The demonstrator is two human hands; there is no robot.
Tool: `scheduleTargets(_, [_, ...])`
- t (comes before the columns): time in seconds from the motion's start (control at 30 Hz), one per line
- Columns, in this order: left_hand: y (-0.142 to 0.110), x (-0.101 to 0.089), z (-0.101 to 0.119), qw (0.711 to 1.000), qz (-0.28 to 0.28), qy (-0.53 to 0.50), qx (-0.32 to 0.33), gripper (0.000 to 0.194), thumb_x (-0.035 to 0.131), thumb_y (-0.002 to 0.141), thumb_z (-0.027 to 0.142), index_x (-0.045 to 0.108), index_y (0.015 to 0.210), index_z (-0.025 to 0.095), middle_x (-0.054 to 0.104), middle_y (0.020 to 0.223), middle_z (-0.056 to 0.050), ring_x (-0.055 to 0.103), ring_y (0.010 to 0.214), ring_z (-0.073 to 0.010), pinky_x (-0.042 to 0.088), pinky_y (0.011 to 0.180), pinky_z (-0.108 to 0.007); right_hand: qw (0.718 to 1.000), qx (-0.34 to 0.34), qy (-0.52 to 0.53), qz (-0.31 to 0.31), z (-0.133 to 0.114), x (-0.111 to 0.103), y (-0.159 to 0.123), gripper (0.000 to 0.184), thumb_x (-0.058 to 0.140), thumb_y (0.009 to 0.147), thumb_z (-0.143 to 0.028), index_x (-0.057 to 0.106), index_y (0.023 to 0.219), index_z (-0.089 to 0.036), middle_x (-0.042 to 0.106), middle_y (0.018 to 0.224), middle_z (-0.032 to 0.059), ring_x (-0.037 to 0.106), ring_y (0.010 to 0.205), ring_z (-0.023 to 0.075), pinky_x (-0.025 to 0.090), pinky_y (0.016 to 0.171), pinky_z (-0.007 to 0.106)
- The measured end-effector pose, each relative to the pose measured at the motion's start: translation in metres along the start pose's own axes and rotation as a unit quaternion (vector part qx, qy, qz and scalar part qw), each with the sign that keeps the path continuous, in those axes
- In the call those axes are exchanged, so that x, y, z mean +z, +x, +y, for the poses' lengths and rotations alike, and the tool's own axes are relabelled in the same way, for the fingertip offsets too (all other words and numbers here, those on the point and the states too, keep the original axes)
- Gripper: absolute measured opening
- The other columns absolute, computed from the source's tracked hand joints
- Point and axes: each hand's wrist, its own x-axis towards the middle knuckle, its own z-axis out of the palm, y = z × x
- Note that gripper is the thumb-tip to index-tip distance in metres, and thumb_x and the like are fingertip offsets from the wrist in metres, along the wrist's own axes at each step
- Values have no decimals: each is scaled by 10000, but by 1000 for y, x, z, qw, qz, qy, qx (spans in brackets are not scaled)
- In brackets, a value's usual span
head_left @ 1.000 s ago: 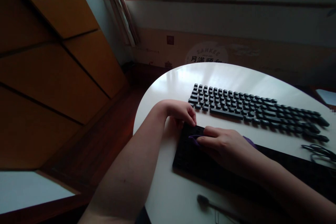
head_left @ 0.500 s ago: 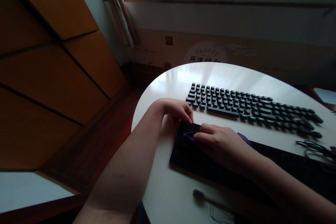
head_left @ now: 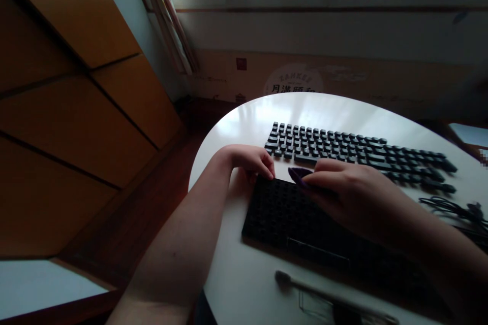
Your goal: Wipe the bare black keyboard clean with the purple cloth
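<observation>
On the worktop [head_left: 232, 269], by its left edge, the left hand [head_left: 257, 160] curls its fingers at the black keyboard [head_left: 274, 213], hold hard to see, while the right hand [head_left: 345, 183] pinches purple cloth [head_left: 299, 175] near the gap before loose keys [head_left: 377, 158].

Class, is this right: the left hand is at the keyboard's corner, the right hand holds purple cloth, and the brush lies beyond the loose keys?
The brush is the mistake: the head view shows it on the near side of the keyboard, with the loose keys beyond the far side. The rest stands.
</observation>
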Motion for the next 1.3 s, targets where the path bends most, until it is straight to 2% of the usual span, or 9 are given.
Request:
scheduleTargets(0.1, [-1,0,1,1000,-1,2,0,313,792,697,382,706,930,192,652,685,31,609,556,-122,503,502,-225,996,-5,13,-93,5,9,-2,179,574,965,-258,749,926,-247,650,829,5,592,621,139,350,574,275])
scheduleTargets(0.2, [-3,1,3,1000,2,5,-5,315,786,695,384,704,931,193,648,687,31,607,564,-123,493,497,-219,991,-2,43,-128,7,23,-1,143,609,943,-235,749,958,-255,660,868,5,612,674,144,361,603,274])
scheduleTargets(0.4, [-7,3,9,1000,3,9,-15,311,771,690,364,701,937,189,642,695,33,594,562,-114,483,498,-212,993,-10,21,-115,6,36,-1,158,645,936,-286,720,1074,-295,633,906,0,591,716,153,324,605,279])
scheduleTargets(0.53, [-6,4,10,1000,5,14,-19,309,756,692,364,700,939,187,639,684,30,596,562,-118,484,501,-214,993,-47,-23,-106,3,38,-2,109,613,959,-277,713,1003,-290,592,880,2,528,688,145,279,596,280])
scheduleTargets(0.77, [-5,4,8,1000,9,28,-5,341,773,666,400,707,931,197,637,693,27,586,577,-126,477,501,-221,989,-42,-54,-129,-8,36,2,150,600,954,-216,723,1000,-289,628,866,10,484,666,151,187,556,291])
scheduleTargets(0.97, [-6,3,10,1000,8,26,-13,342,778,665,406,699,925,198,632,690,28,587,572,-123,472,492,-214,989,-53,-13,-138,-11,37,2,246,546,979,-179,728,1048,-329,638,840,-15,501,657,142,228,564,281])
scheduleTargets(1.2, [-7,4,10,1000,13,24,-13,332,772,682,393,706,944,201,635,705,29,584,572,-118,468,498,-212,991,-12,-38,-127,-7,35,0,187,598,950,-232,728,1063,-305,653,880,4,537,668,148,209,555,286])
scheduleTargets(1.3, [-6,4,9,1000,15,17,-11,324,786,684,395,706,934,204,630,705,31,585,567,-116,470,492,-209,991,-22,-38,-126,-5,34,2,197,599,945,-233,730,1078,-295,661,889,13,541,658,146,209,549,287])
